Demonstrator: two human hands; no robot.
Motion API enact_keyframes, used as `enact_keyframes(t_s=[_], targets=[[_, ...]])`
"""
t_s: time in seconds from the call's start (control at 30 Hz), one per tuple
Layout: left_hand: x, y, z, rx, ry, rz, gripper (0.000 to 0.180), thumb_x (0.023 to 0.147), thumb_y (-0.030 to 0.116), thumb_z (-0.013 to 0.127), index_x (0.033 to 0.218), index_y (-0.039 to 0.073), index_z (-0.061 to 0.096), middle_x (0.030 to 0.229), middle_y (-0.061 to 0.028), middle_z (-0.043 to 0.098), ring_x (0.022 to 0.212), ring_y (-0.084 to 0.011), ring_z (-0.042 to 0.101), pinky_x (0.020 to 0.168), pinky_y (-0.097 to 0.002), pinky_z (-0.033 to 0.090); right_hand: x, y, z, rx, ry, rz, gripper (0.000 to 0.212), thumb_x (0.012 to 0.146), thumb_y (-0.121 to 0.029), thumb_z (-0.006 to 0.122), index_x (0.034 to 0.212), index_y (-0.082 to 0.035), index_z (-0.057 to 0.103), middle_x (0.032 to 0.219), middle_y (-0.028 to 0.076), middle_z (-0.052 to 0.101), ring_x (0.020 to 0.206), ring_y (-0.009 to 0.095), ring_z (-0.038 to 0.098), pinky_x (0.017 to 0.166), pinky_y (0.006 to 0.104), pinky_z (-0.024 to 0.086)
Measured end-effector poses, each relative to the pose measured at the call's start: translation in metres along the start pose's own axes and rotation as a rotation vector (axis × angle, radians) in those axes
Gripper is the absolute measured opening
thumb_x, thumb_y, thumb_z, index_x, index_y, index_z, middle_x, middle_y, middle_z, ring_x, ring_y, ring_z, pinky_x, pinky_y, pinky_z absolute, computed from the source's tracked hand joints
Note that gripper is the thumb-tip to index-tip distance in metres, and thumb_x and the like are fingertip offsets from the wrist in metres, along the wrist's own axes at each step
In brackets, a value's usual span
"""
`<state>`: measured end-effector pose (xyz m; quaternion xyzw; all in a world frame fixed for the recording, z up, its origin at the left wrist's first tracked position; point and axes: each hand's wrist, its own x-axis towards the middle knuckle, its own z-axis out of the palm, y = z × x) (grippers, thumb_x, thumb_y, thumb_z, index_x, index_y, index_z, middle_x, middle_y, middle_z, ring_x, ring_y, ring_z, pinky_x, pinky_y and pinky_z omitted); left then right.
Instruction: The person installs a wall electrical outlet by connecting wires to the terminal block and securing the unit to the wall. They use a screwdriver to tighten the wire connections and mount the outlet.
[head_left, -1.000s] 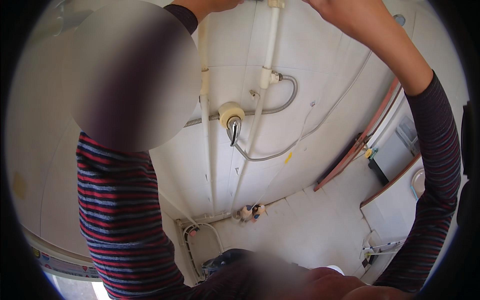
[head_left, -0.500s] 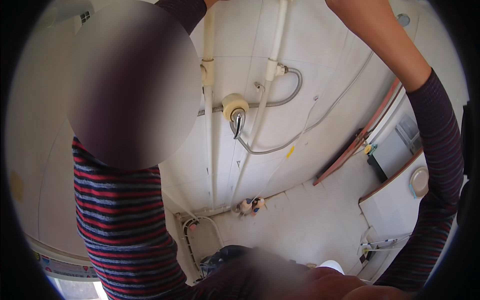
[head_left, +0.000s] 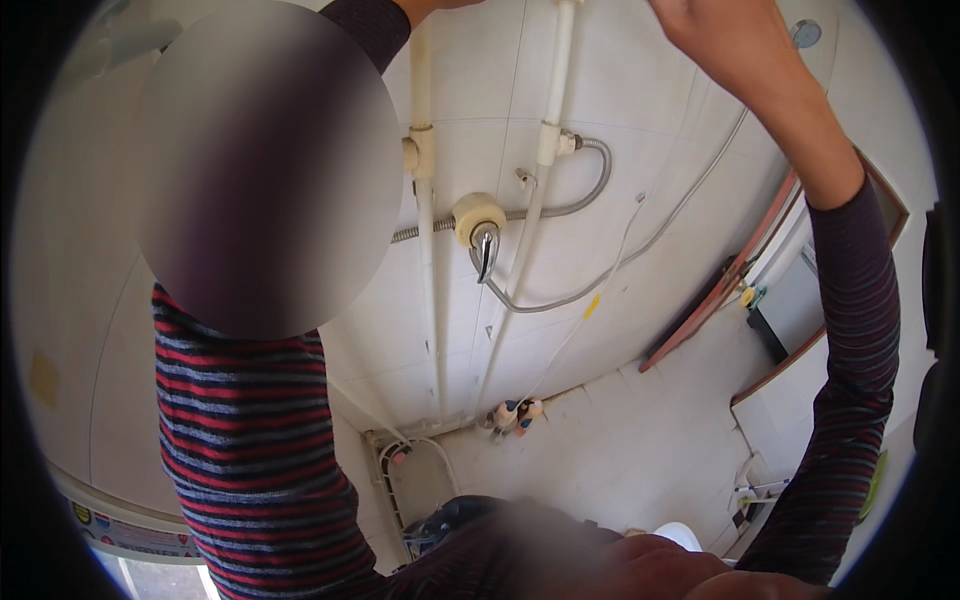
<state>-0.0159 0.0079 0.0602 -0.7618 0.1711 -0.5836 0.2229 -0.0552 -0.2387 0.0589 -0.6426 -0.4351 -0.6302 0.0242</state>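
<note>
Both of my arms are raised in striped sleeves toward the upper edge of the view. Only a sliver of my left hand (head_left: 440, 5) shows at the top, with its fingers cut off. My right hand (head_left: 715, 30) is in view from the wrist to the knuckles, and its fingers run out past the upper edge. What either hand touches or holds is out of sight. Between the arms, a white pipe (head_left: 563, 70) runs up the tiled wall. Below the hands is a shower mixer tap (head_left: 484, 250) with a cream round cover (head_left: 478, 215) and a chrome lever.
A metal hose (head_left: 600, 180) curves beside the pipes, and a thinner shower hose (head_left: 665, 243) climbs to the right. Bottles (head_left: 528, 412) stand on the floor by the wall. A wire rack (head_left: 450, 455) is at lower left. On the right is a reddish door frame (head_left: 700, 300).
More of my right hand shows now, as it has come slightly lower. A little more of my left hand has entered at the top. The whole view has shifted slightly.
</note>
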Motion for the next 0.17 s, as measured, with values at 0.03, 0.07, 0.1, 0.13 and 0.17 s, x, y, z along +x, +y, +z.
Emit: enact_keyframes(t_s=[0.03, 0.07, 0.1, 0.13, 0.17], targets=[[-0.005, -0.004, 0.001, 0.014, -0.013, -0.014, 0.032, 0.080, 0.007, 0.069, 0.112, 0.003, 0.070, 0.112, -0.0189, 0.064, 0.105, -0.0356, 0.064, 0.090, -0.0456, 0.054, 0.004, 0.010, 0.009, -0.020, 0.025, -0.053, 0.025, 0.092, -0.014, 0.069, 0.110, 0.000, 0.059, 0.104, 0.025, 0.068, 0.088, 0.043, 0.068, 0.077, 0.0488, 0.053], [-0.009, -0.004, 0.003, 0.041, -0.029, -0.031, 0.032, 0.081, 0.008, 0.069, 0.112, 0.003, 0.070, 0.112, -0.0189, 0.064, 0.105, -0.0355, 0.064, 0.090, -0.0457, 0.054, 0.001, 0.013, 0.013, -0.040, 0.034, -0.091, 0.028, 0.093, -0.016, 0.069, 0.112, 0.000, 0.059, 0.106, 0.026, 0.069, 0.089, 0.043, 0.069, 0.077, 0.0487, 0.054], [-0.011, -0.010, 0.002, 0.070, -0.046, -0.049, 0.032, 0.081, 0.008, 0.069, 0.112, 0.003, 0.070, 0.112, -0.0190, 0.064, 0.105, -0.0354, 0.065, 0.090, -0.0457, 0.055, 0.002, 0.013, 0.013, -0.071, -0.048, -0.065, 0.033, 0.092, -0.019, 0.069, 0.117, 0.000, 0.058, 0.107, 0.027, 0.068, 0.095, 0.042, 0.069, 0.081, 0.0484, 0.054], [0.013, 0.016, 0.015, -0.012, 0.002, -0.022, 0.031, 0.082, 0.008, 0.070, 0.113, 0.002, 0.070, 0.113, -0.0190, 0.064, 0.105, -0.0353, 0.065, 0.090, -0.0458, 0.055, -0.005, 0.022, -0.024, -0.206, -0.202, 0.004, 0.039, 0.092, -0.022, 0.070, 0.122, -0.001, 0.056, 0.109, 0.027, 0.068, 0.100, 0.041, 0.069, 0.084, 0.0481, 0.054], [0.010, 0.015, 0.018, 0.008, 0.016, -0.009, 0.031, 0.083, 0.009, 0.070, 0.113, 0.002, 0.071, 0.113, -0.0192, 0.063, 0.106, -0.0352, 0.064, 0.091, -0.0458, 0.055, -0.021, 0.021, -0.020, -0.190, -0.234, 0.032, 0.039, 0.092, -0.022, 0.070, 0.122, -0.001, 0.056, 0.109, 0.027, 0.068, 0.100, 0.041, 0.069, 0.084, 0.0481, 0.054]])
